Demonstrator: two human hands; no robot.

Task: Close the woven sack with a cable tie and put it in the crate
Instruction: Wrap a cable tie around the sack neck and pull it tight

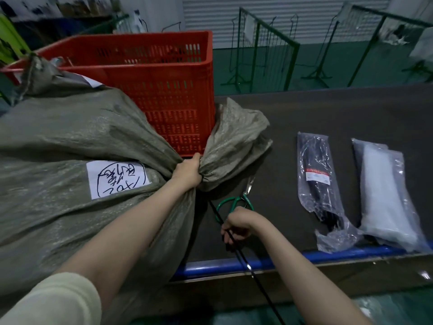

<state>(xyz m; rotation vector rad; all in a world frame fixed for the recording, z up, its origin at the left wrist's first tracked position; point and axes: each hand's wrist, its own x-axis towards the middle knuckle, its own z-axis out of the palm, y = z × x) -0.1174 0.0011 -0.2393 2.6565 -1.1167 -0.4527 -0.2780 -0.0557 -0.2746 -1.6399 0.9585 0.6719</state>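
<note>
A big grey-green woven sack (70, 137) with a white handwritten label lies on the table's left side. My left hand (187, 171) is clenched around its gathered neck, and the loose mouth fans out to the right of the fist. A black cable tie (243, 256) runs from the neck down past the table's front edge. My right hand (236, 227) is closed on that tie below the neck. The red plastic crate (164, 73) stands right behind the sack's neck.
Green-handled scissors (243, 198) lie just beyond my right hand. A bag of black cable ties (318, 184) and a bag of white ones (384, 195) rest on the dark table (328, 113) to the right. Its front edge is blue (234, 263). Green wire racks (264, 50) stand behind.
</note>
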